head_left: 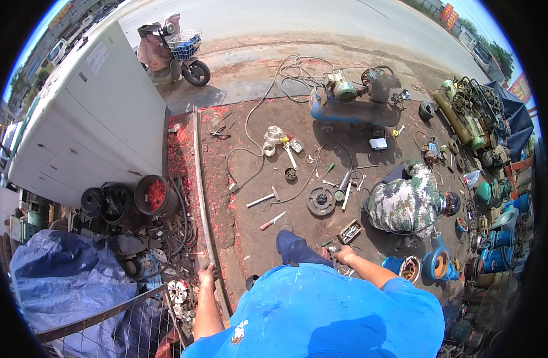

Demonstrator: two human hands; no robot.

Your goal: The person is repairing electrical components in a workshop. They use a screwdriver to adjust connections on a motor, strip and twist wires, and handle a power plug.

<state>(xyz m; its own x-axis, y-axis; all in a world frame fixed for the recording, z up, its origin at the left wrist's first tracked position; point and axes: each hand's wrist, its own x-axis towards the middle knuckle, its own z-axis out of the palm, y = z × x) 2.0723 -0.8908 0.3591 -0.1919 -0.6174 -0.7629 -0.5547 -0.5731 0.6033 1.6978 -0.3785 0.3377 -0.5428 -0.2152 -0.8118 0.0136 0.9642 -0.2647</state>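
Observation:
My left hand point(207, 277) hangs beside a long metal bar point(201, 191) on the ground. Its fingers look curled, and I cannot make out what is in them. On the other side, my right hand point(345, 255) is held low with bent fingers around something dark that is too small to name. Just beyond it lies a small open box point(350, 230) with small parts inside. Ahead of my blue trouser leg are a knife point(273, 221), a hammer point(264, 198) and a round dark metal disc point(321, 201).
At right, a person in camouflage point(403, 200) crouches near blue motor housings point(436, 263). An air compressor point(345, 107) stands ahead, its hose point(248, 128) looping over the ground. To the left are a white cabinet point(89, 113), buckets point(157, 196) and a blue tarp point(71, 277). A scooter point(166, 51) is parked beyond.

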